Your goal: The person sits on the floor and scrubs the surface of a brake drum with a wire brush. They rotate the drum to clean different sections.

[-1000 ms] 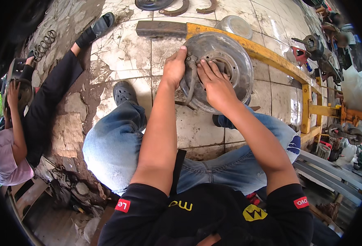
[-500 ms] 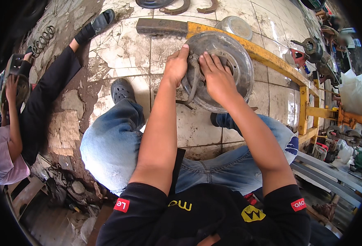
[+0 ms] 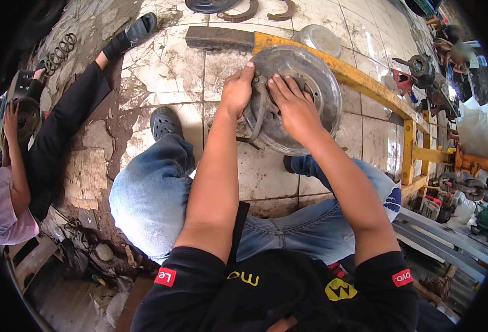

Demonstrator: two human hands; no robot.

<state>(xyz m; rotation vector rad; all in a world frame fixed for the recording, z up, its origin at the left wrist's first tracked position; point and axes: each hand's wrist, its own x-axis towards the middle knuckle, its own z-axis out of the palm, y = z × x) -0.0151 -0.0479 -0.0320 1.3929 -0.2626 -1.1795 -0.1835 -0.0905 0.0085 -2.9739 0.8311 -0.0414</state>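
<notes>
A round dark metal brake backing plate (image 3: 324,119) is held tilted in front of me, above the tiled floor between my legs. A rubber brake hose (image 3: 261,110) runs down its left side from a fitting near the upper left. My left hand (image 3: 236,91) grips the plate's left edge, thumb pointing up along the face and the other fingers mostly hidden. My right hand (image 3: 296,108) lies on the plate's face beside the centre opening, its fingers stretched out flat.
A yellow steel frame (image 3: 360,80) runs behind the plate to the right. Beyond it stands a round metal container (image 3: 318,40). Curved brake shoes (image 3: 241,12) lie at the far edge. Another person (image 3: 20,193) sits at the left, a hand on a round part. Clutter fills the right side.
The plate has tilted very slightly under my hands. Both hands keep nearly the same place on it.
</notes>
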